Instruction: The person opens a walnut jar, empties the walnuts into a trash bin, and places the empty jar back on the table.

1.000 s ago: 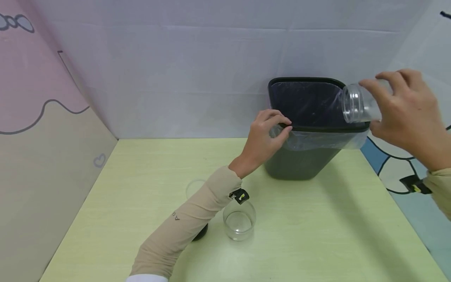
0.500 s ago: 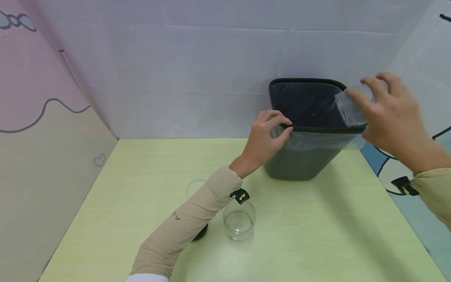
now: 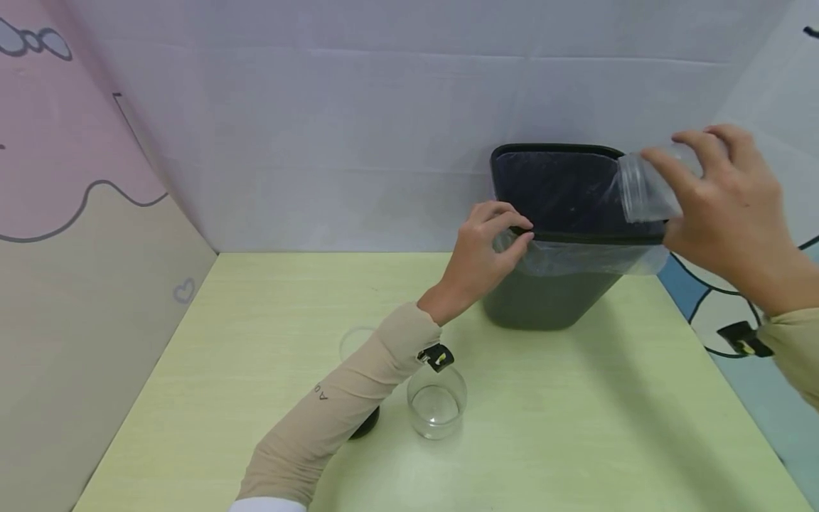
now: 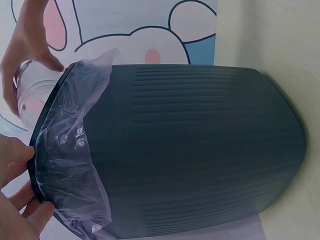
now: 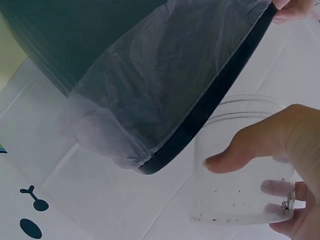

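Observation:
At the rim of the dark waste bin, my left hand pinches the near left edge, where a clear plastic liner folds over the outside. My right hand grips a clear jar tipped sideways, its mouth over the bin's right edge. Thumb on one side and fingers on the other, the right hand spans the jar in the right wrist view. Small dark specks cling inside near the jar's base. Liner and bin wall fill most of the left wrist view.
A clear glass container stands on the pale table beside the left forearm. Partly hidden by that sleeve are a black round object and a clear rim. A light cloth wall rises behind the bin.
My right hand swung the jar left and tipped its mouth further down, then drew back a little to the right. The left hand has kept its place on the rim.

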The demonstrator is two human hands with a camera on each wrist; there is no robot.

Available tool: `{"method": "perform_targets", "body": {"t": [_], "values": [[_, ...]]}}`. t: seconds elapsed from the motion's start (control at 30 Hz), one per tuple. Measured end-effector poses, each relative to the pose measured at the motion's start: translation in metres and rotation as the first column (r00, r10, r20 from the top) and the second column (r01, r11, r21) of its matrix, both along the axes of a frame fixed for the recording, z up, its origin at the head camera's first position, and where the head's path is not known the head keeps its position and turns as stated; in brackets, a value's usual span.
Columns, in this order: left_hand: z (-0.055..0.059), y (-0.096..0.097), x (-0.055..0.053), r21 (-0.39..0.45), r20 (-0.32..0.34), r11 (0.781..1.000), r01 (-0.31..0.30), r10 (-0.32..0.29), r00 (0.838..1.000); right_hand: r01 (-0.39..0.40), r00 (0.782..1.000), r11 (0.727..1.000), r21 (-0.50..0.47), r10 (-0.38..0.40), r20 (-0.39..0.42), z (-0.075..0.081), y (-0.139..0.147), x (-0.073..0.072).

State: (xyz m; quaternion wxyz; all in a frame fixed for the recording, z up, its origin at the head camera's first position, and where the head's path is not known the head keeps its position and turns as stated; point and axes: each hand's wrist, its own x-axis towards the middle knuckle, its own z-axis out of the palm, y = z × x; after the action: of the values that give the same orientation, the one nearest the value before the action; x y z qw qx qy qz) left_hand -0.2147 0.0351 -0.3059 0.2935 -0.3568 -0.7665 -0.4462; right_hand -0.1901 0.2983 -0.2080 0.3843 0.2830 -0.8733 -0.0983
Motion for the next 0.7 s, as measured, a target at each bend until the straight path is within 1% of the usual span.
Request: {"method": "perform_targets", "body": {"t": [0.1, 0.33, 0.4, 0.47, 0.6, 0.7], "values": [[0.000, -0.001, 0.001, 0.001, -0.002, 1.000, 0.002, -0.002, 1.000, 0.006, 1.000, 1.000, -0.011, -0.006, 0.001, 0.000, 0.000, 0.000], [0.000, -0.003, 0.000, -0.006, 0.000, 1.000, 0.004, -0.004, 1.000, -0.059, 0.996, 0.998, 0.006, 0.060, -0.069, -0.005, -0.011, -0.001], [0.000, -0.004, 0.000, -0.007, 0.004, 1.000, 0.002, -0.002, 1.000, -0.059, 0.995, 0.998, 0.014, 0.060, -0.073, -0.006, -0.014, -0.002], [0.001, -0.005, 0.000, -0.009, 0.010, 1.000, -0.001, 0.001, 1.000, -0.052, 0.996, 0.998, 0.029, 0.054, -0.068, -0.008, -0.016, -0.003], [0.001, -0.006, 0.000, -0.011, 0.014, 1.000, -0.006, 0.006, 1.000, -0.071, 0.996, 0.997, 0.036, 0.073, -0.060, -0.011, -0.017, -0.005], [0.000, -0.007, 0.001, -0.009, 0.011, 1.000, -0.006, 0.006, 1.000, -0.074, 0.996, 0.997, 0.026, 0.075, -0.041, -0.012, -0.015, -0.006]]}}
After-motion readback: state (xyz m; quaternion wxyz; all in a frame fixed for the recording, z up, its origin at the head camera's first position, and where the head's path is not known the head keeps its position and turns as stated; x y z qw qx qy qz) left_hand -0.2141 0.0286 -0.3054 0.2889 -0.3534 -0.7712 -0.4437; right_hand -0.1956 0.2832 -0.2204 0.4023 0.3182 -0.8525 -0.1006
